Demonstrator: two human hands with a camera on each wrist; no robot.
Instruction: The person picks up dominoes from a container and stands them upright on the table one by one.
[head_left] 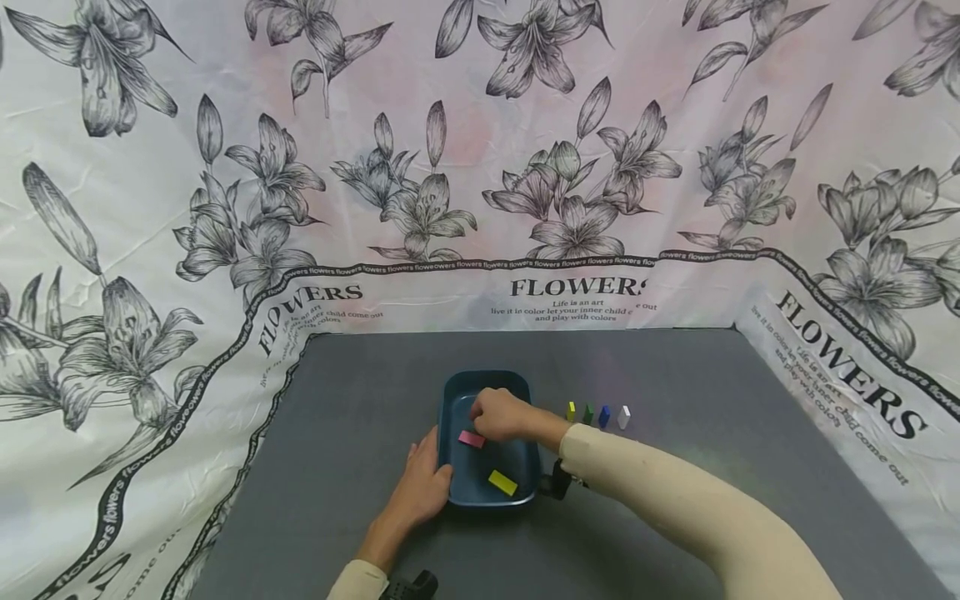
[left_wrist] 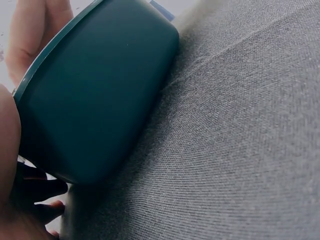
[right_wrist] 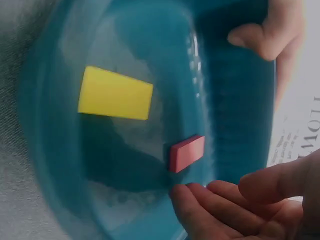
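A blue-green plastic tray (head_left: 468, 477) stands on the grey table. My left hand (head_left: 417, 490) grips its left side, fingers along the outer wall; in the right wrist view the thumb (right_wrist: 250, 36) hooks over the rim. Inside the tray lie a pink block (head_left: 471, 439) and a yellow block (head_left: 502, 482), both flat and rectangular. My right hand (head_left: 502, 415) reaches in over the far half. From the right wrist view, its loosely bent fingers (right_wrist: 220, 207) are just beside the pink block, with nothing between them and the thumb.
Right of the tray, a small yellow block (head_left: 571, 411), a green block (head_left: 588, 413), a blue block (head_left: 603, 416) and a white block (head_left: 624, 417) stand upright in a row, beyond my right forearm. Flower-printed cloth (head_left: 570, 300) borders the table behind and at both sides.
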